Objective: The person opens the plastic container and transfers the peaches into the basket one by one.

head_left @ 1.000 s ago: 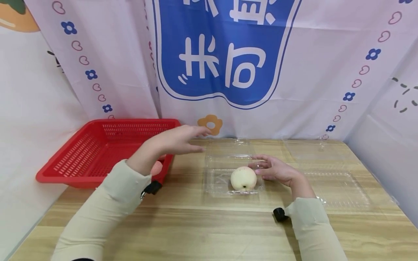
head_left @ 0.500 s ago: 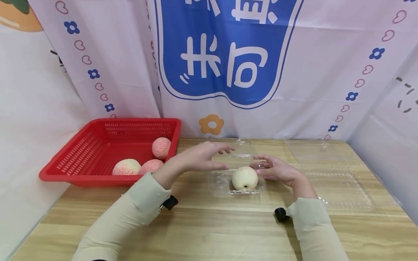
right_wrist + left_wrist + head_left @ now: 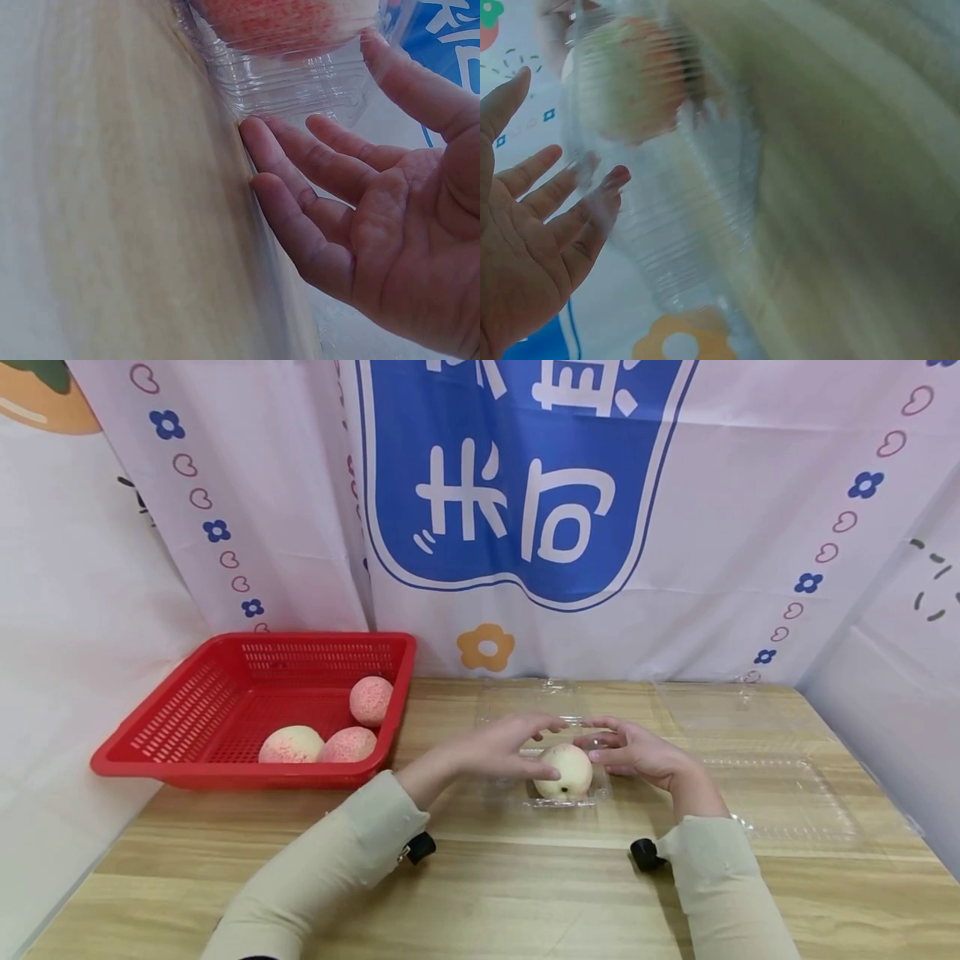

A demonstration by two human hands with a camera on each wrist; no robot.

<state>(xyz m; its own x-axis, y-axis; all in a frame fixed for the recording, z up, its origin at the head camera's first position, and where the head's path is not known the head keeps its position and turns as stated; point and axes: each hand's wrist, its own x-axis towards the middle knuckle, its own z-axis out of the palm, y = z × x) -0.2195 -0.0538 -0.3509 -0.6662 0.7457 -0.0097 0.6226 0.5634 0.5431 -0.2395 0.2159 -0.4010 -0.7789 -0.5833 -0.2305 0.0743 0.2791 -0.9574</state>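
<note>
A pale peach (image 3: 573, 768) with red speckles on its side sits in the right end of a clear plastic box (image 3: 562, 802), whose lid stands folded back behind. My left hand (image 3: 501, 747) is over the box from the left, its fingers spread and its thumb in front of the peach in the head view. In the left wrist view the palm of my left hand (image 3: 544, 240) faces the box, with nothing gripped. My right hand (image 3: 637, 753) is at the box's right end. Its thumb touches the rim beside the peach, and its loosely bent fingers lie along the end wall (image 3: 300, 90).
A red plastic basket (image 3: 187, 770) at the left holds several peaches, such as the speckled peach (image 3: 291, 745). Another clear plastic box (image 3: 787, 831) lies with its lid back at the right. A printed curtain (image 3: 675, 635) closes off the table's (image 3: 487, 893) back.
My left hand has moved right, away from beside the basket to the peach in the box, uncovering the basket's peaches. The right hand has stayed at the box's end.
</note>
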